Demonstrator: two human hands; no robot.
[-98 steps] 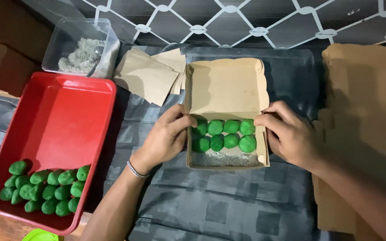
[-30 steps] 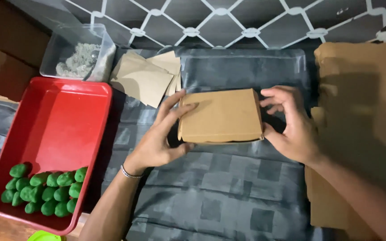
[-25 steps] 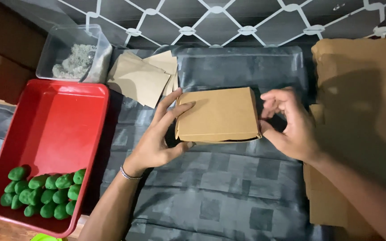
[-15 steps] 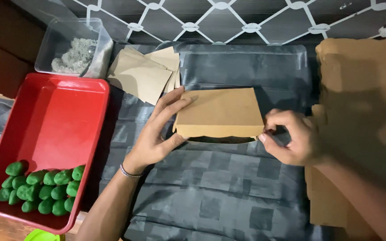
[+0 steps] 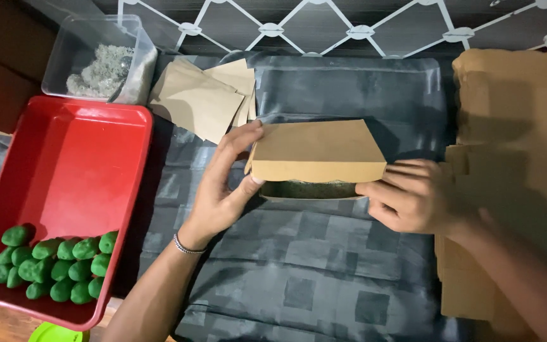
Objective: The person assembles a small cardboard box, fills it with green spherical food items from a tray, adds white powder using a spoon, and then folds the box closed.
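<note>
**Currently: both hands on a shallow cardboard box, lid partly down**

Cardboard box (image 5: pixel 316 152) sits near the middle of the grey checked cloth (image 5: pixel 299 278), slightly toward its far edge. Lid is lowered but not flush: a dark gap shows along the near side, with something greenish visible inside; contents cannot be made out.

Left hand (image 5: pixel 226 187) grips the box's left end, thumb pressed at the near left corner, fingers spread up along the left edge. A thin bracelet is on that wrist. Right hand (image 5: pixel 413 193) is closed on the near right corner of the box, fingers curled against the lid's front flap. The hands are apart, one at each end.

Surroundings:
- Red tray (image 5: pixel 64 158) lies along the cloth's left edge, just beside the left forearm. Green lumps (image 5: pixel 55 266) are clustered in its near left corner; the remainder of the tray floor is bare.
- Clear plastic tub (image 5: pixel 96 57) stands at the far left corner, holding pale grey crumbly material.
- Loose flat cardboard pieces (image 5: pixel 201 95) are fanned at the far edge, between the tub and the box, close to the left fingertips.
- Stack of flat cardboard (image 5: pixel 514 126) covers the right edge; the right forearm crosses over it and hides part of it.
</note>
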